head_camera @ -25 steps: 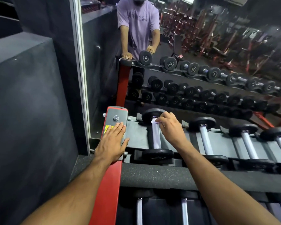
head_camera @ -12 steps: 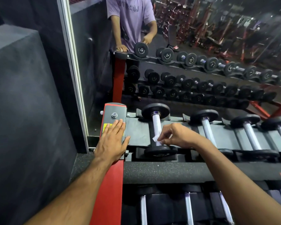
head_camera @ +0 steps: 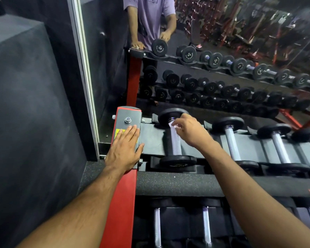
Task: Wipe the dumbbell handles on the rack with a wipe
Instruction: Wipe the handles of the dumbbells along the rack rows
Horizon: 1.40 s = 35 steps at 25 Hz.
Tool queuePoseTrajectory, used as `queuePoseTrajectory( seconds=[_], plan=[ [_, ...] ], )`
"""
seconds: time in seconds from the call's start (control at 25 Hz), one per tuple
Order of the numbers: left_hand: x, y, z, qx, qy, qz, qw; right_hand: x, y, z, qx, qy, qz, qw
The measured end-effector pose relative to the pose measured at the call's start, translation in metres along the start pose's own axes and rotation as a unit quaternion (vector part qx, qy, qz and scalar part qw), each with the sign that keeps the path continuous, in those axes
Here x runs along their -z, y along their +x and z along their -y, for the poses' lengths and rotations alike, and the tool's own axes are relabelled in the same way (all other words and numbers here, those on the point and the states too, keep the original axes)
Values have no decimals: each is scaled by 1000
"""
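The red-and-grey steel dumbbell rack (head_camera: 150, 135) stands against the wall mirror (head_camera: 222, 51). On its top shelf, the leftmost black-ended dumbbell's knurled chrome handle (head_camera: 175, 142) now has the right hand (head_camera: 190, 129) at its far end, up from the near end half a second ago, its grip pinching a small white wipe (head_camera: 174, 125). The left hand (head_camera: 123, 149) stays flat, fingers straight, over a yellow label (head_camera: 118, 131) with unreadable writing.

A wipe (head_camera: 173, 124) is pinched by the right hand (head_camera: 190, 130) against the leftmost dumbbell handle (head_camera: 175, 142); the rack end plate (head_camera: 128, 115) is pressed by the flat left hand (head_camera: 124, 149).
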State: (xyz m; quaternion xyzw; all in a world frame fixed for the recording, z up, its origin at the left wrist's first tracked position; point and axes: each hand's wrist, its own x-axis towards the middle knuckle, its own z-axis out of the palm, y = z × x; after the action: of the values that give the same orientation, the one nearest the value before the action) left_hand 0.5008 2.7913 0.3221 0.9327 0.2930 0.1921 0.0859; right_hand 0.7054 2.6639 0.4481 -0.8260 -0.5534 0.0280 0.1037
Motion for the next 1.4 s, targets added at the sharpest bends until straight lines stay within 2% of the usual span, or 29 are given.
queuePoseTrajectory(
  seconds=[0.08, 0.16, 0.24, 0.32, 0.4, 0.52, 0.6, 0.76, 0.88, 0.96, 1.08, 1.2, 1.24, 1.32, 1.4],
  plan=[
    [1, 0, -1, 1, -1, 2, 1000, -3, 6, 2, -10, -24, 3, 1000],
    [1, -1, -1, 5, -2, 1, 1000, 0, 3, -1, 19, -22, 19, 999],
    [1, -1, -1, 6, -4, -4, 1000, 11, -7, -7, 57, 14, 92, 994],
    [0, -1, -1, 7, -4, -7, 1000, 19, -23, -10, 76, 66, 200, 975],
    [1, -1, -1, 7, -1, -7, 1000, 20, -33, -11, 87, 92, 247, 961],
    [2, -1, -3, 8, 0, -8, 1000, 14, -32, -18, 94, 123, 246, 957],
    [2, 0, -3, 11, -3, -7, 1000, 9, -32, -24, 77, 158, 215, 961],
    [1, 0, -3, 15, -4, -7, 1000, -11, -27, -32, -23, 240, 24, 970],
    [0, -1, -3, 12, -5, -5, 1000, -28, -10, -34, -131, 388, -74, 909],
    [1, 0, -3, 13, -5, -2, 1000, -32, -2, -30, -172, 444, -111, 872],
    [2, 0, -4, 14, -3, -7, 1000, -27, -9, -25, -185, 492, -91, 846],
    [1, 0, -4, 13, -4, -10, 1000, -24, -34, -36, -175, 541, 16, 822],
    [1, 0, -4, 14, -5, -12, 1000, -25, -44, -41, -171, 539, 59, 823],
    [1, 0, -5, 15, -4, -13, 1000, -27, -60, -48, -157, 493, 117, 848],
    [1, 0, -5, 15, -2, -11, 1000, -28, -64, -48, -150, 461, 112, 867]
  ],
)
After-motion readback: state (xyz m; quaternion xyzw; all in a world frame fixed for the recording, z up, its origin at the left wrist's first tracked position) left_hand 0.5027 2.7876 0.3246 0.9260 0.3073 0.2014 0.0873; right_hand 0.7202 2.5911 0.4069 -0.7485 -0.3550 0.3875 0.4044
